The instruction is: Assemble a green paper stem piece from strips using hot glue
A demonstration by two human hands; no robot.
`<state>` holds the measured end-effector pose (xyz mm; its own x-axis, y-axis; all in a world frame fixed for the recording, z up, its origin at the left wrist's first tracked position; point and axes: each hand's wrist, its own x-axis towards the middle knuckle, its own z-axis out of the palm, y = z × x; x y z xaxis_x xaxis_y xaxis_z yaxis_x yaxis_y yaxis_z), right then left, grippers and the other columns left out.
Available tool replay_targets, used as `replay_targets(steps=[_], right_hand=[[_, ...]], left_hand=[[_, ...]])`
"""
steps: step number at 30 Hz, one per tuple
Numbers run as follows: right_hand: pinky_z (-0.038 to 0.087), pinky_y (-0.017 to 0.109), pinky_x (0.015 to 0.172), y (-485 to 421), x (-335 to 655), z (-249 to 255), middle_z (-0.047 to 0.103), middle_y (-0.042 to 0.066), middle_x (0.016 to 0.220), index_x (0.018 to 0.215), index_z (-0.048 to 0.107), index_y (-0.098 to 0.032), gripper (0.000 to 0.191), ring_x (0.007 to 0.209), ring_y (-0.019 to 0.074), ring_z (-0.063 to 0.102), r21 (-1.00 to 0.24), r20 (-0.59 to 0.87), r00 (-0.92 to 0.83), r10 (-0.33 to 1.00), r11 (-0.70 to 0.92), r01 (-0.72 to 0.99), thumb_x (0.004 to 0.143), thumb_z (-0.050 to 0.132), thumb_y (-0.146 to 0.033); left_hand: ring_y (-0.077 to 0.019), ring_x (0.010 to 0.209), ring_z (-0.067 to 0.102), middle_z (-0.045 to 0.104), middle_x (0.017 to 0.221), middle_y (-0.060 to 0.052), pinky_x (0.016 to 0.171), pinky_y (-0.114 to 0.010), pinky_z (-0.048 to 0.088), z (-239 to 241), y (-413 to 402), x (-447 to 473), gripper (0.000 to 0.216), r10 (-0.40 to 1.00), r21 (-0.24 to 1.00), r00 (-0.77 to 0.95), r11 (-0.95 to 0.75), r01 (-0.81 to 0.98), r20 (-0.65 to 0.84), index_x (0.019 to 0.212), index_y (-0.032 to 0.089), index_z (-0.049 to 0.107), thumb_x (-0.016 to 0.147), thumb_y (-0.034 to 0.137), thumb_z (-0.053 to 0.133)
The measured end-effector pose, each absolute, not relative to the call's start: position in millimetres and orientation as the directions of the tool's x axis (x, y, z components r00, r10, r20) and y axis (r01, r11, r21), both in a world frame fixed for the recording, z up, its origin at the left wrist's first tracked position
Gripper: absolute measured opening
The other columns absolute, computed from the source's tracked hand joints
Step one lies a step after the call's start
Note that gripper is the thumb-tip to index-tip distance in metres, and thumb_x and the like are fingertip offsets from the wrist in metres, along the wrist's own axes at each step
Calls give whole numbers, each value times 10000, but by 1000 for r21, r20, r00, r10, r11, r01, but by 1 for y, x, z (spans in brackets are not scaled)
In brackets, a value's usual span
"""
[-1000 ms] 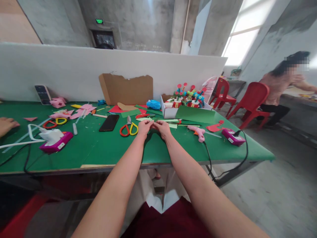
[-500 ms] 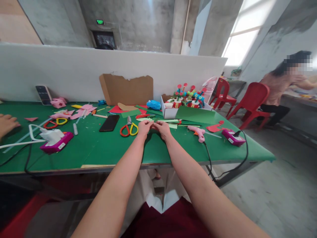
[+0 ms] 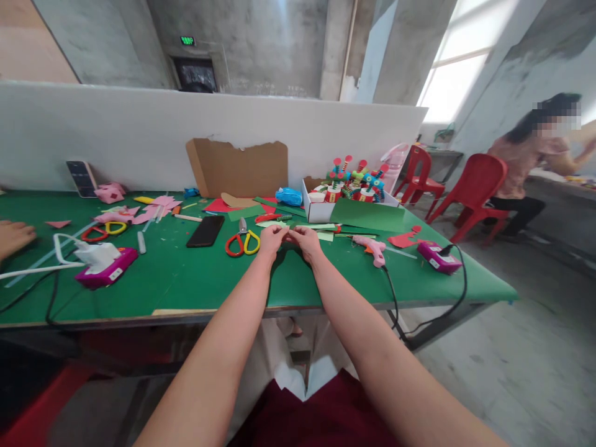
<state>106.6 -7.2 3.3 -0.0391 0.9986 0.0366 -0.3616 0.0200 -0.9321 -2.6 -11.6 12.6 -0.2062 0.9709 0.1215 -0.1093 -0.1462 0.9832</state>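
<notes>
My left hand and my right hand meet over the green table, fingers pinched together on a small piece I cannot make out. Red-and-yellow scissors lie just left of my left hand, and a black phone lies further left. Pale green paper strips lie just beyond my hands. A pink glue gun rests to the right of my right hand.
A white box of colourful craft figures stands behind green paper. A second glue gun on a magenta stand sits at left, near another person's hand. A cardboard sheet leans on the partition. A person sits at far right on red chairs.
My hands stay pinched together in place. The other person's hand at the left edge shifted slightly, and the seated person at right moved an arm.
</notes>
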Motion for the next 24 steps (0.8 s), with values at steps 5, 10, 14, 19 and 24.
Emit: replay_targets(steps=[5, 10, 14, 19, 24], right_hand=[[577, 265, 710, -6, 107, 2, 655, -43, 576, 628, 600, -178, 261, 593, 125, 664, -934, 43, -49, 998, 23, -358, 579, 850, -237], [586, 263, 717, -4, 107, 1, 656, -47, 574, 644, 598, -181, 231, 597, 126, 678, -925, 15, -33, 999, 1, -380, 612, 827, -196], [592, 254, 711, -3, 107, 2, 672, -34, 595, 658, 606, -177, 212, 595, 115, 673, -904, -11, -14, 1000, -16, -427, 637, 814, -146], [587, 225, 710, -2, 107, 3, 666, -30, 590, 660, 608, -168, 213, 577, 97, 662, -882, -26, -12, 1000, -28, -470, 646, 815, -119], [580, 205, 685, -2, 107, 2, 667, -33, 595, 658, 606, -166, 219, 564, 84, 650, -878, -47, -2, 999, -43, -476, 647, 822, -131]], left_hand=[[-97, 497, 448, 488, 482, 44, 482, -216, 348, 10, -9, -5, 289, 970, 984, -201, -159, -82, 140, 503, 174, 543, 623, 303, 771], [-98, 510, 467, 523, 516, 32, 508, -220, 376, 6, -6, -4, 280, 976, 978, -179, -152, -143, 126, 545, 168, 582, 636, 359, 766], [-101, 523, 496, 567, 563, 17, 535, -228, 399, 4, -4, -3, 266, 982, 968, -160, -136, -212, 103, 613, 160, 626, 649, 387, 760], [-107, 548, 531, 619, 606, 2, 558, -235, 423, 4, -4, -4, 234, 985, 960, -140, -132, -249, 99, 666, 151, 671, 612, 354, 773], [-113, 564, 536, 629, 609, 5, 572, -237, 433, 3, -3, -5, 200, 979, 971, -148, -168, -170, 143, 651, 154, 676, 603, 325, 769]])
